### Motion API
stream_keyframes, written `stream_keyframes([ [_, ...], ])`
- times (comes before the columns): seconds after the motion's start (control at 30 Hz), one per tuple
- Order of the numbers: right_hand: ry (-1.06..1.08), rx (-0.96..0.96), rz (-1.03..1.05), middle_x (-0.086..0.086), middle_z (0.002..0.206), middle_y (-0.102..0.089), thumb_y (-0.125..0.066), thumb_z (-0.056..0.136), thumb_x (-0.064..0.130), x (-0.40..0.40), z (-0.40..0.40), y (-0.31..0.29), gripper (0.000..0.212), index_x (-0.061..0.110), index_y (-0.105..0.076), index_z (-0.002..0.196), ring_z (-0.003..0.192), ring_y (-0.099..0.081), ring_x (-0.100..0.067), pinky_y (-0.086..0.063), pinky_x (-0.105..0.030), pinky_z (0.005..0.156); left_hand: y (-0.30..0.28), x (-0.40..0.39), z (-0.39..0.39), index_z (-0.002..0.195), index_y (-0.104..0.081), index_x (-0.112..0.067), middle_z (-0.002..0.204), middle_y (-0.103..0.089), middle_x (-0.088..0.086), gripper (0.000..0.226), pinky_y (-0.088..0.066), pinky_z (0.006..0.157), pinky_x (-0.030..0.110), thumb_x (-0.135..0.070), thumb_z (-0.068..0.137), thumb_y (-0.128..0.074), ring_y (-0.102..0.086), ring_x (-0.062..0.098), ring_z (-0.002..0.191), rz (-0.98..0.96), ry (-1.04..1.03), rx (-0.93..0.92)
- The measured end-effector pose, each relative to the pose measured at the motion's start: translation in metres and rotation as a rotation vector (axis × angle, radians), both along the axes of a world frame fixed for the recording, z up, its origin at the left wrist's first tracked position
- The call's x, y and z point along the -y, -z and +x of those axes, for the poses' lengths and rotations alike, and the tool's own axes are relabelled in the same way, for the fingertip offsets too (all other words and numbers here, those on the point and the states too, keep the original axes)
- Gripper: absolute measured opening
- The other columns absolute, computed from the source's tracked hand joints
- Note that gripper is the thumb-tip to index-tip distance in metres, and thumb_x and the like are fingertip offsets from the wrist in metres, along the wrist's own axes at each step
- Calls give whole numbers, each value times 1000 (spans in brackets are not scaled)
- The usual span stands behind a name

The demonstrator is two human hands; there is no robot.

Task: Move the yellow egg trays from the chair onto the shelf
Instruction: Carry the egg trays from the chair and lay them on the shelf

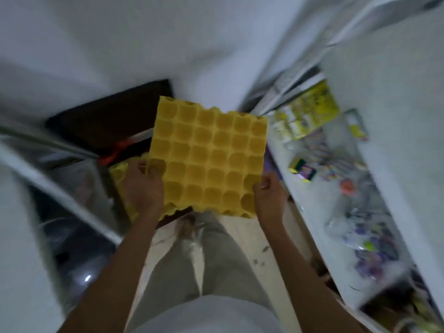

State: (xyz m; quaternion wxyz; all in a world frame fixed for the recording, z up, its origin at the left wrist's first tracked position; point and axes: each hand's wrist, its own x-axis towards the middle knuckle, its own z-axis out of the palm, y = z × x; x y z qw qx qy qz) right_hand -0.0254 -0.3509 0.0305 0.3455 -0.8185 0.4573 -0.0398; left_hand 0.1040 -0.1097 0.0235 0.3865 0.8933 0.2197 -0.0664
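- Yellow moulded egg tray point(207, 159), head view: held flat in the air above the dark chair point(108, 121), cups up, roughly square, no clear long axis.
- Left hand point(143, 186) and right hand point(269, 197): fingers clamped on near corners.
- Carry step; next, swing right onto white shelf point(312, 207).
- More yellow trays point(117, 174) remain below.

Legible text: none. Yellow-and-white packets point(310, 114) on the shelf point(319, 212), printing blurred beyond reading. Small dark box with yellow edge point(303, 169) on the same shelf, markings smeared, no letters or numbers made out. Clear wrapped goods point(370, 246) further along, coloured print, unreadable.
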Motion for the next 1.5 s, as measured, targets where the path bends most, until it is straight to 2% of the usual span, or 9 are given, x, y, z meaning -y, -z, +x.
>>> stream_keyframes([
  [0.1,184,19,-34,1,77,-62,-61,90,14,26,-55,-63,12,16,-50,92,74,-60,-28,-39,-30,58,-47,61,0,104,-67,-14,95,-70,4,16,-54,75,41,-27,93,-64,-67,28,87,-133,206,51],
  [0.2,323,101,-46,-4,79,-67,-57,92,17,39,-107,-133,14,22,-46,100,69,-63,-27,-48,-36,56,-121,109,-10,102,-67,-13,93,-70,3,11,-49,77,30,-15,92,-63,-64,21,86,-258,431,131],
  [0.27,464,243,-66,6,78,-67,-56,94,18,46,-149,-184,20,34,-44,96,65,-64,-14,-46,-33,50,-169,142,-24,99,-67,-16,88,-69,0,7,-42,72,21,-14,93,-67,-62,17,80,-312,573,197],
  [0.47,704,425,-50,17,83,-72,-60,98,20,35,-228,-239,18,35,-50,94,76,-70,-7,-55,-36,61,-232,177,-62,98,-69,-28,88,-71,-12,5,-54,77,39,-26,94,-69,-67,15,83,-394,818,216],
  [0.8,884,552,-13,11,94,-71,-59,100,23,67,-295,-243,13,33,-54,94,84,-67,-12,-48,-30,62,-264,241,-121,105,-68,-38,96,-70,-18,12,-45,64,16,-31,96,-68,-65,-2,87,-394,1095,175],
  [1.03,836,479,-4,-2,86,-71,-57,100,15,108,-287,-214,8,21,-53,97,75,-66,-20,-48,-34,59,-246,261,-116,108,-67,-37,97,-70,-20,14,-47,67,17,-30,96,-69,-67,0,90,-319,1129,196],
  [1.23,796,450,8,-3,89,-69,-53,102,21,145,-254,-200,9,28,-50,96,73,-63,-18,-46,-29,54,-236,282,-87,114,-67,-32,98,-67,-24,17,-55,76,29,-36,97,-67,-65,-1,92,-272,1083,203],
  [1.37,804,449,7,-5,91,-67,-50,103,23,177,-222,-192,2,25,-51,102,73,-62,-20,-48,-30,56,-230,312,-59,115,-67,-29,100,-69,-17,19,-58,84,38,-35,98,-65,-67,9,95,-244,1082,219],
  [1.5,828,442,7,-8,91,-68,-50,103,30,213,-183,-180,9,23,-52,100,70,-59,-23,-45,-29,55,-218,356,-19,116,-66,-27,95,-66,-15,20,-54,79,34,-34,97,-63,-66,15,93,-179,1124,211],
])
